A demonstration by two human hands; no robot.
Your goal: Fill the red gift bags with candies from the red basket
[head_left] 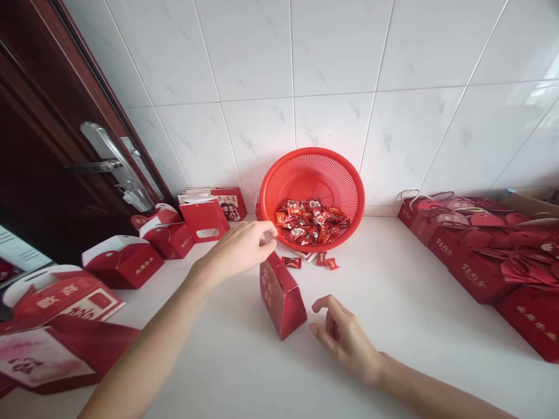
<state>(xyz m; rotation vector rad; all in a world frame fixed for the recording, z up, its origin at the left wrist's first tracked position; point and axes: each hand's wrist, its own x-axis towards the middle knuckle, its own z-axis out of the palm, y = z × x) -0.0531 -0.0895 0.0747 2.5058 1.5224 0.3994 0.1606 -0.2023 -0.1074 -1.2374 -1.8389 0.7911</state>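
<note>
A red cardboard box (282, 297) with pale lettering on its side stands on the white counter (244, 361) in front of me. My left hand (242, 247) hovers at the top edge of this box, fingers bent, with a gap between thumb and forefinger; whether the thumb touches the box cannot be made out. To the right of the box is my right hand (347, 337), its fingers curved and apart, holding nothing. Beyond the box, an orange-red plastic basket (312, 152) leans toward me with many wrapped candies (305, 221) in it. A few candies (292, 262) lie on the counter before it.
Red gift boxes (124, 265) are lined up on the left, some with raised flaps. Flat red cards (203, 218) stand behind them. Many red boxes with cord handles (471, 267) fill the right side. A tiled wall (332, 52) and a dark door (52, 116) border the counter.
</note>
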